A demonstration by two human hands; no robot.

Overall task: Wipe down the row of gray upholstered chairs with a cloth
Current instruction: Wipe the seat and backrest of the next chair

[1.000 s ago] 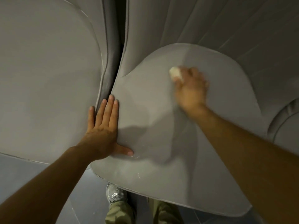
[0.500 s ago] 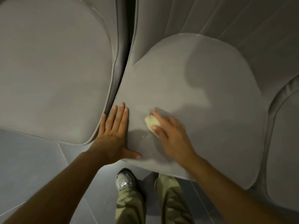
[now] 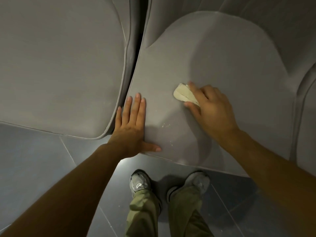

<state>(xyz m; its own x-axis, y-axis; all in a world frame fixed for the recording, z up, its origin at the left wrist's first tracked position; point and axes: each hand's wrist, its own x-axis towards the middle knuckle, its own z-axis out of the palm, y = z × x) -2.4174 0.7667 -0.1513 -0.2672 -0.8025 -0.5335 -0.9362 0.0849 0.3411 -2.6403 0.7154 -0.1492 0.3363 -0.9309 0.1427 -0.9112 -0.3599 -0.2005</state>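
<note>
A gray upholstered chair seat [image 3: 230, 57] fills the middle of the view. My right hand [image 3: 212, 108] holds a small cream cloth [image 3: 183, 95] pinched between thumb and fingers and presses it on the seat near its middle. My left hand [image 3: 131, 127] lies flat on the seat's front left corner, fingers straight and thumb spread along the front edge. Pale crumbs [image 3: 165, 125] dot the fabric between the hands. A second gray seat [image 3: 59, 65] lies to the left, across a narrow dark gap [image 3: 136, 41].
A third gray seat edge [image 3: 307, 108] shows at the far right. The chair backrest [image 3: 273, 17] rises behind the middle seat. Below is a dark tiled floor [image 3: 42, 159], where my two shoes [image 3: 139, 183] and green trousers [image 3: 164, 211] stand close to the seat's front edge.
My right hand swept the cloth from the back of the seat to the front left, then shifted a little right and back. The left hand stayed planted.
</note>
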